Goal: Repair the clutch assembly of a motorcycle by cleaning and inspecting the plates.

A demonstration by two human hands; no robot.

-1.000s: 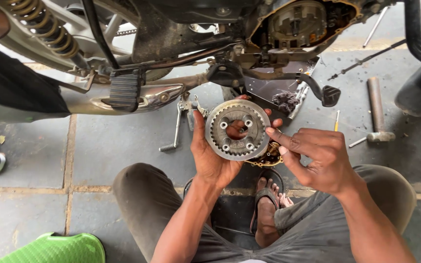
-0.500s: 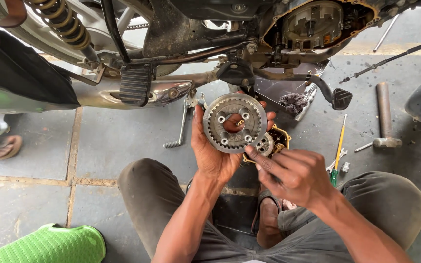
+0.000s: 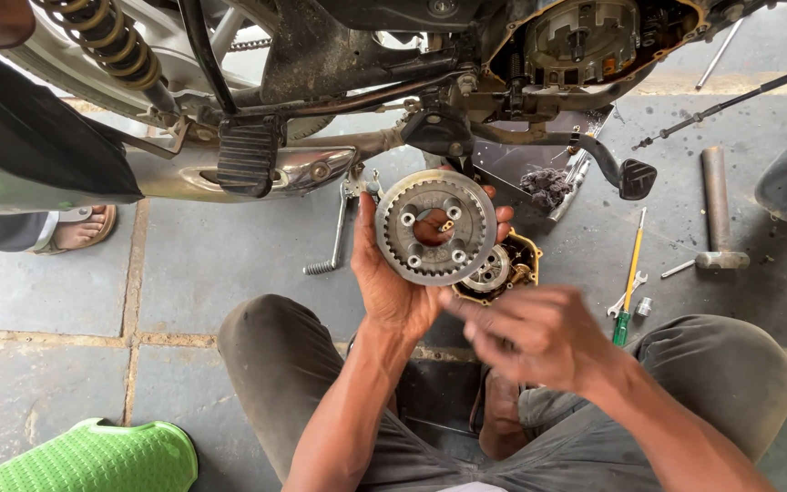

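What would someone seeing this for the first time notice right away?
First the round toothed metal hub, held flat in the left hand at the middle of the view, its holes facing up. Just below it the right hand is blurred and empty as far as can be seen. Behind them stands a motorcycle with its open engine side at the top, and a hammer and a yellow screwdriver lie on the paved floor to the right.

One toothed hub [image 3: 436, 228], one hammer [image 3: 718, 211], one screwdriver [image 3: 629, 282]
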